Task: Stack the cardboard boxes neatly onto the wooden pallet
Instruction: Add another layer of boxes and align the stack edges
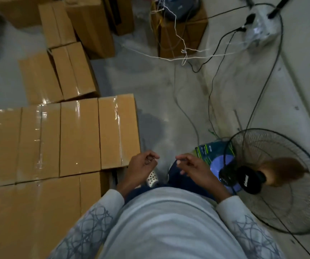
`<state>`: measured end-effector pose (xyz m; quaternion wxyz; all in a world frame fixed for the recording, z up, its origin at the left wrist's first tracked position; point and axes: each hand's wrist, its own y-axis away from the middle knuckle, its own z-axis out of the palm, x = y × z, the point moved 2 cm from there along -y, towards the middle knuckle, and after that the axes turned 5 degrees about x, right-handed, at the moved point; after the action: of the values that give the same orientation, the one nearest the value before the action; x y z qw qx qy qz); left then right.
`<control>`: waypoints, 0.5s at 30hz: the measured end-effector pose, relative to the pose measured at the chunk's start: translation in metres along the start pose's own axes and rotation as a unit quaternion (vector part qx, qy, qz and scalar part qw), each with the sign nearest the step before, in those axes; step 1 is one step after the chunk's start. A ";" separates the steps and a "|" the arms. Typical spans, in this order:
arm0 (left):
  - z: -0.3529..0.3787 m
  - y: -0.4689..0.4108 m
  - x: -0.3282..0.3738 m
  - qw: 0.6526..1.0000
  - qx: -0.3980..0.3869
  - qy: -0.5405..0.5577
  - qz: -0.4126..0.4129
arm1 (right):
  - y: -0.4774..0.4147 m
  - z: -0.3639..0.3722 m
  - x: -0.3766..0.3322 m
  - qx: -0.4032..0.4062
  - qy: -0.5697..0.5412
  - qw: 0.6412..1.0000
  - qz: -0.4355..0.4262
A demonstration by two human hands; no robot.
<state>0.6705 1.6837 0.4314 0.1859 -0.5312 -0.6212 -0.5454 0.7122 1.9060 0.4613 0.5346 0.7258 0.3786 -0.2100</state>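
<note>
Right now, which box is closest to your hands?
The taped box at the right end of the stack; its corner lies beside the left hand.

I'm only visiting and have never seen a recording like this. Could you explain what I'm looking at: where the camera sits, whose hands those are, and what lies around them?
There is no machine here. A person wears one wide-angle camera on the head, looking forward and down, so you see their own grey sleeves and both bare hands. The left hand and the right hand hang in front of the body with fingers loosely curled, holding nothing. To the person's left is a block of taped cardboard boxes packed side by side. More loose boxes lie on the concrete floor beyond it. To the right stands a black fan, and farther off is what looks like a power strip. The wooden pallet is not visible in this view.
</note>
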 end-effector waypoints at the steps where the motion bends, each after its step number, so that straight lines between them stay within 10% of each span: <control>1: -0.004 -0.012 0.003 1.000 -0.004 0.003 -0.016 | -0.015 -0.003 -0.012 -0.017 -0.001 1.000 0.008; 15: -0.057 -0.289 0.146 0.979 0.158 0.100 -0.081 | -0.310 -0.106 -0.216 -0.073 0.044 0.994 -0.074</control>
<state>0.3480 1.7462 0.4304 0.2840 -0.3860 -0.7187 -0.5038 0.3270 1.9787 0.4596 0.5523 0.6630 0.4689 -0.1887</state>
